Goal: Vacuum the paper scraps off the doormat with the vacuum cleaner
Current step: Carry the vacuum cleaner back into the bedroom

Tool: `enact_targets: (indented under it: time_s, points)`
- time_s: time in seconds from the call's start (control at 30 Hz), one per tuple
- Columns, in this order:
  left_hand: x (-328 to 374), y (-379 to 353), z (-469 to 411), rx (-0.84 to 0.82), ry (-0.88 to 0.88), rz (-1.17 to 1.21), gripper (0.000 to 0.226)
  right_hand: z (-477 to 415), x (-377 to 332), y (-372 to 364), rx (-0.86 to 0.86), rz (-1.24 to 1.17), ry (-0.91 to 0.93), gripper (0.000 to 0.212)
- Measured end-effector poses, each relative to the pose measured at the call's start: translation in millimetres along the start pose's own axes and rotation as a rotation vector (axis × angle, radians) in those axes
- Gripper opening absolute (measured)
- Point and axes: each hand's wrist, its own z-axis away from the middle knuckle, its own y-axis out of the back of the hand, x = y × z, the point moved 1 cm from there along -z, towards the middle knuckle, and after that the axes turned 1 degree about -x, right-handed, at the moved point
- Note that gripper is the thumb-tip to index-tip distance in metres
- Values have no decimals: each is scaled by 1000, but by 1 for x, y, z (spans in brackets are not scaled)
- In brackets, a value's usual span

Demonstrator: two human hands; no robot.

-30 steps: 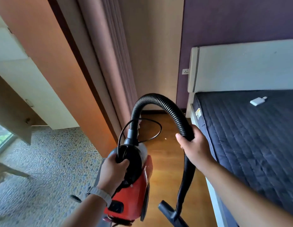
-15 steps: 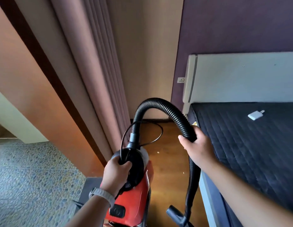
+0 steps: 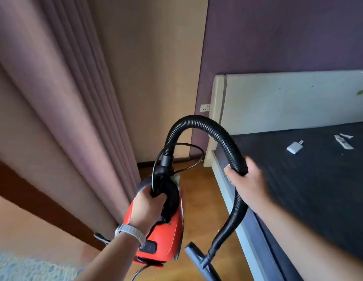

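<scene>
I carry a red vacuum cleaner (image 3: 166, 238) above the wooden floor. My left hand (image 3: 148, 207) grips its black top handle together with a loop of the black power cord (image 3: 182, 147). The ribbed black hose (image 3: 198, 124) arches up from the body and down to the right. My right hand (image 3: 247, 185) grips it just past the arch. Below, the hose ends in a dark nozzle (image 3: 198, 258) hanging near the floor. No doormat is in view. A few white paper strips (image 3: 344, 140) lie on the bed.
A bed with a dark quilted mattress (image 3: 318, 189) and a pale headboard (image 3: 288, 98) fills the right. A small white adapter (image 3: 294, 147) lies on it. Pink curtains (image 3: 65, 98) hang at the left. A wall socket (image 3: 205, 107) sits beside the headboard. Pebble-patterned flooring (image 3: 18, 266) shows bottom left.
The view has swung right and up: the pebble floor and cupboard have slid out at the left, and more of the bed shows. Both hands keep their grips.
</scene>
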Motion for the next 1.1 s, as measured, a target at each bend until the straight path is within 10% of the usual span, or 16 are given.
enact_targets:
  time_s: [1.1]
  points:
    - [68,-204,-330,69,283,3,10,-423,145,-119,-250,-102,-81,20]
